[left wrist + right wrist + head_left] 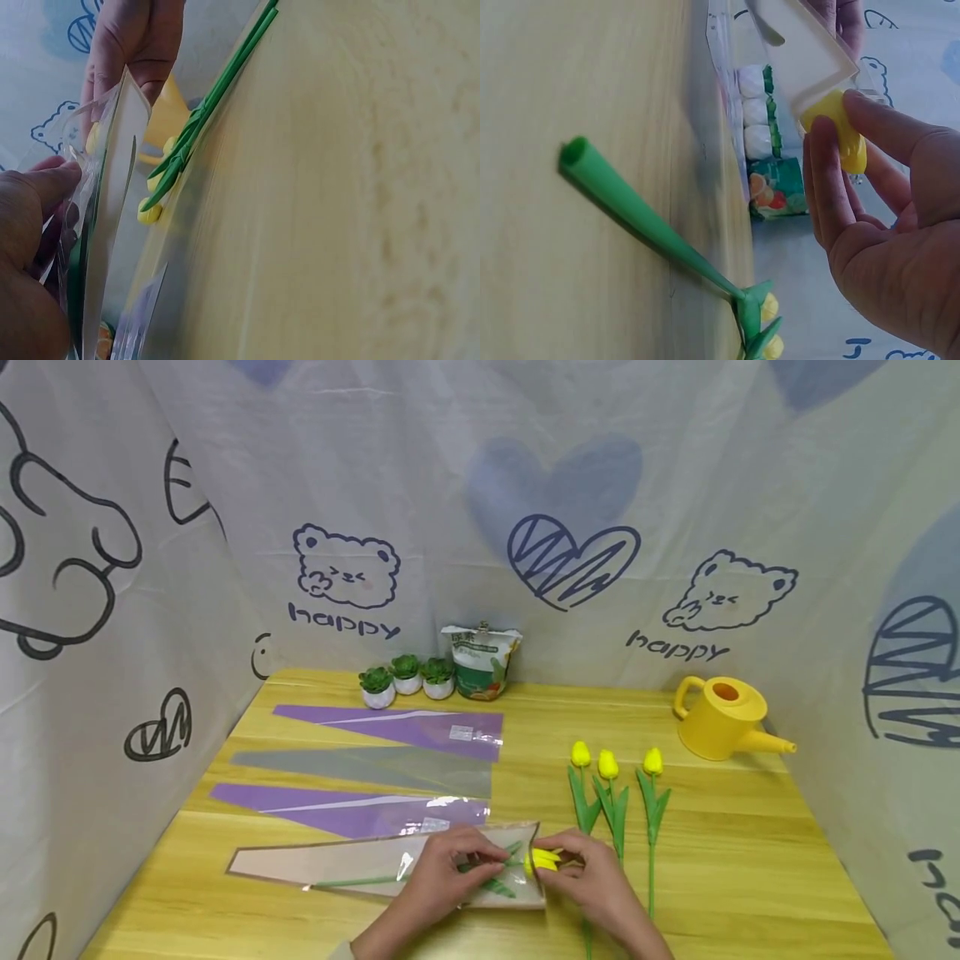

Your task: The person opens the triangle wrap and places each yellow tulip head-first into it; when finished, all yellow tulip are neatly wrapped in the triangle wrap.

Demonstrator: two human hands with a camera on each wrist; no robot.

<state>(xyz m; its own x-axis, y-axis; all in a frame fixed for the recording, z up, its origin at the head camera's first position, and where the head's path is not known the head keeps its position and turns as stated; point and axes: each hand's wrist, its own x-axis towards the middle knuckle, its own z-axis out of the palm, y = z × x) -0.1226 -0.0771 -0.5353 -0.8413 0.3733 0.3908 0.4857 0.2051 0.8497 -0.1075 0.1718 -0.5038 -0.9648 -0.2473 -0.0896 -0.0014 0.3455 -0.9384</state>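
Observation:
A clear, beige-edged wrapping sleeve point(352, 864) lies at the table's front, its wide mouth facing right. My left hand point(480, 860) pinches the sleeve's upper layer at that mouth; its thumb point(41, 191) presses the film point(112, 195). My right hand point(558, 864) pinches the yellow head of a tulip point(542, 860) just outside the mouth. The tulip's green stem point(352, 882) runs left inside the sleeve. In the right wrist view, the fingers point(832, 180) hold the yellow bud point(844, 131) against the sleeve's corner point(802, 52).
Three more yellow tulips point(611, 793) lie right of the sleeve, one stem point(637, 217) close to my right wrist. Two purple sleeves point(405, 727) and a grey one point(375, 768) lie behind. Small potted succulents point(406, 680), a bag point(480, 662) and a yellow watering can point(723, 718) stand at the back.

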